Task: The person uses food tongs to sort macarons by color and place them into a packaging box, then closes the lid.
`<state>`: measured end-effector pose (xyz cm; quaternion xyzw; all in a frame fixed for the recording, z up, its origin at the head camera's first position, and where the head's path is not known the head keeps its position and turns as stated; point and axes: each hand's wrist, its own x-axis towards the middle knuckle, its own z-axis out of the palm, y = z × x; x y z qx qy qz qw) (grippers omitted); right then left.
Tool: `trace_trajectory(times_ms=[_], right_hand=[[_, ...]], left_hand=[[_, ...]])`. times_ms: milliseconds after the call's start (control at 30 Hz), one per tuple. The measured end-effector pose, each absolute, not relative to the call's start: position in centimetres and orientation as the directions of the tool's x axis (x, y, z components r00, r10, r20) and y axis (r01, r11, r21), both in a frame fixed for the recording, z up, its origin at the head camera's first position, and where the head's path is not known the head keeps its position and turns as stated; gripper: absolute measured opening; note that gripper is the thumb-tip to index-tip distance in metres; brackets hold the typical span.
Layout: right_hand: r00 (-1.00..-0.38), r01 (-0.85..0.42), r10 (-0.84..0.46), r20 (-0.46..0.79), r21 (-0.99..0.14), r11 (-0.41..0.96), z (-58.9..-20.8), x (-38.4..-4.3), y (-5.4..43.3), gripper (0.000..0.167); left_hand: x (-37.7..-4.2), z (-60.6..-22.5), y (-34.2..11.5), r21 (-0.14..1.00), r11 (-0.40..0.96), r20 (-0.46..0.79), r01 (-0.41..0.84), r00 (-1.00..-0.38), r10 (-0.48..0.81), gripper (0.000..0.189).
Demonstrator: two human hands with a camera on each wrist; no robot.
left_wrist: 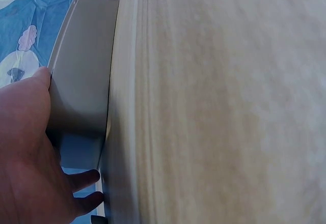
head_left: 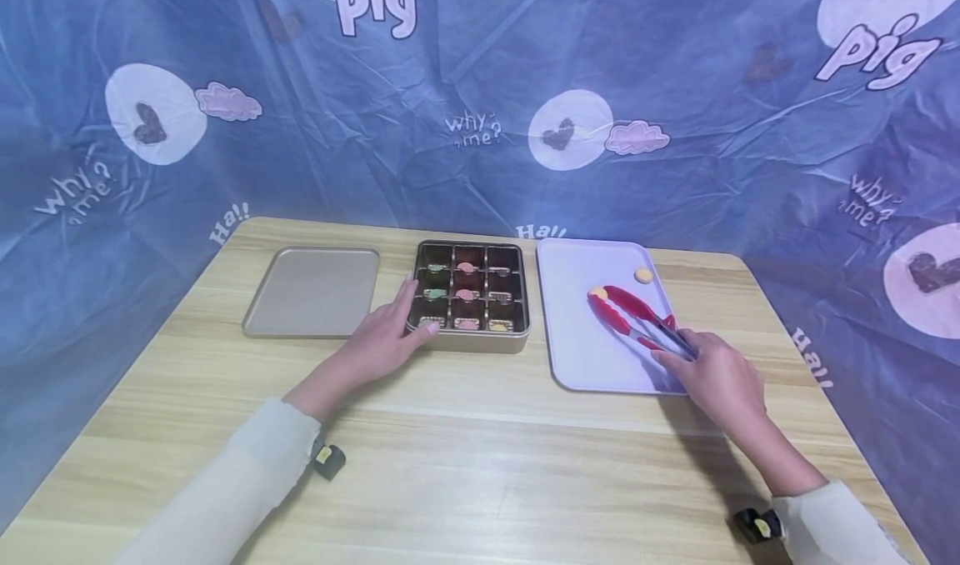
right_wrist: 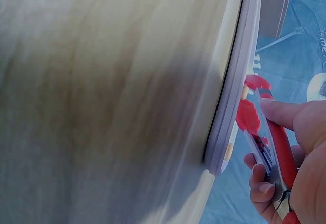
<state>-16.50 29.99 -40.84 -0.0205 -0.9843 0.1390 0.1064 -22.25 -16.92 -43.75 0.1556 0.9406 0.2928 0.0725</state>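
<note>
My right hand (head_left: 723,379) grips red-tipped metal tongs (head_left: 626,319) over the white tray (head_left: 573,357). A small round yellow piece (head_left: 597,293) sits at the tong tips, and a second yellow piece (head_left: 643,275) lies near the tray's back right. My left hand (head_left: 378,340) rests against the front left corner of a compartmented metal tin (head_left: 480,342), thumb at the rim and fingers extended along its side. Green pieces (head_left: 435,294) lie in the tin's left column, pink pieces (head_left: 465,295) in the middle column, and a yellow piece (head_left: 498,327) in the front right compartment.
A flat metal lid (head_left: 315,290) lies on the wooden table (head_left: 480,448) left of the tin. The white tray stands just right of the tin. Behind the table hangs a blue printed cloth (head_left: 450,65).
</note>
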Motion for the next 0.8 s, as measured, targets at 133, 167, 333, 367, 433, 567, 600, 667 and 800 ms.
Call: trace_trajectory(times_ms=[133,167,333,367,433,567,600,667,800], right_hand=[[-0.976,0.012,0.071,0.208,-0.276,0.961,-40.8,-16.5,29.9,0.061],[-0.976,0.011,0.071,0.207,-0.276,0.961,-40.8,-16.5,29.9,0.061],[-0.974,0.003,0.064,0.217,-0.274,0.962,-40.8,-16.5,29.8,0.06],[-0.974,0.0,0.063,0.219,-0.274,0.962,-40.8,-16.5,29.8,0.06],[-0.973,-0.002,0.061,0.222,-0.276,0.961,-40.8,-16.4,29.8,0.059],[-0.972,-0.006,0.059,0.227,-0.275,0.961,-40.5,-16.3,29.5,0.058],[-0.972,-0.007,0.058,0.23,-0.274,0.962,-40.4,-16.3,29.4,0.058],[-0.969,-0.013,0.054,0.24,-0.272,0.962,-40.2,-16.2,29.2,0.057],[-0.963,-0.032,0.043,0.265,-0.27,0.962,-39.8,-16.0,28.7,0.057]], left_hand=[[-22.3,-43.9,-17.0,0.572,0.781,-0.042,0.252,-0.941,0.334,0.092],[-22.3,-43.9,-17.0,0.572,0.78,-0.042,0.252,-0.942,0.334,0.093],[-22.3,-44.0,-17.1,0.575,0.777,-0.036,0.256,-0.941,0.336,0.094],[-22.3,-44.0,-17.1,0.575,0.778,-0.037,0.255,-0.941,0.335,0.094],[-22.3,-44.0,-17.1,0.571,0.779,-0.037,0.257,-0.941,0.338,0.094],[-22.3,-44.0,-17.1,0.566,0.781,-0.035,0.263,-0.939,0.342,0.094],[-22.3,-44.0,-17.1,0.565,0.781,-0.034,0.264,-0.939,0.342,0.094],[-22.3,-44.0,-17.1,0.566,0.781,-0.034,0.263,-0.94,0.341,0.093],[-22.3,-44.0,-17.1,0.567,0.782,-0.04,0.259,-0.939,0.341,0.093]])
